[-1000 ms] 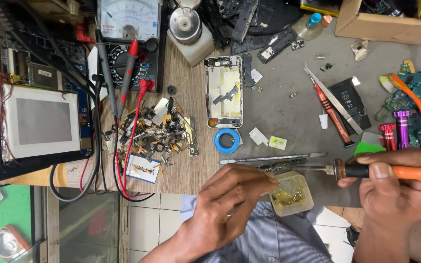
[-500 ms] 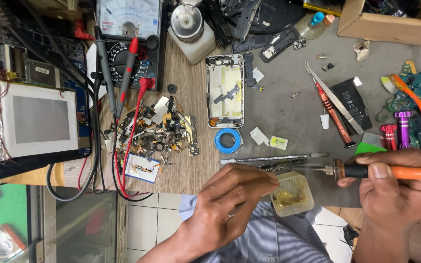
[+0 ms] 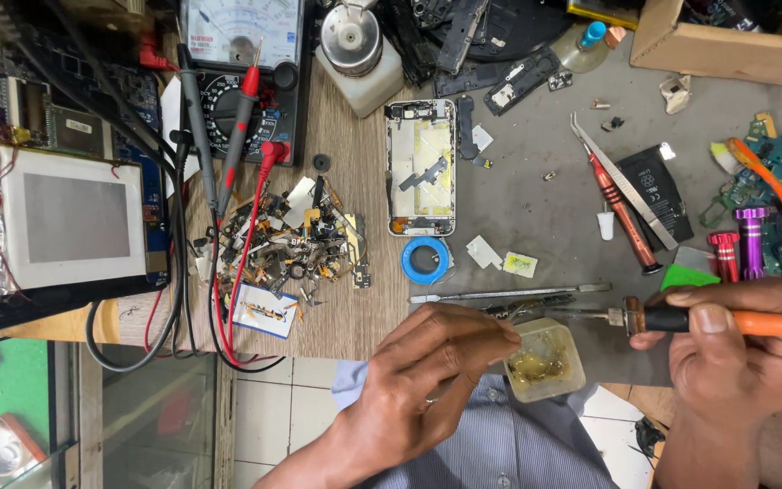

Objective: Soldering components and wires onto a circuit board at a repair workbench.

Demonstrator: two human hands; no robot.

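My right hand (image 3: 742,346) grips an orange-handled soldering iron (image 3: 708,320) lying level, its metal tip pointing left over a small square tub of yellowish flux paste (image 3: 545,360) at the bench's near edge. My left hand (image 3: 432,371) sits just left of the tub, fingers pinched together at the tip of the iron; whatever they pinch is too small to make out. An opened phone frame (image 3: 421,167) lies further up the bench, with a blue ring of tape (image 3: 424,260) below it.
A heap of small electronic parts (image 3: 287,237) with red and black probe leads lies left of centre. An analog multimeter (image 3: 242,54) stands at the back. A tablet board (image 3: 70,217) is far left. Tweezers (image 3: 509,294), screwdrivers (image 3: 622,213), a battery and a cardboard box (image 3: 717,45) crowd the right.
Both hands hold almost the same pose. The iron tip stays over the flux tub and nothing else on the bench has moved.
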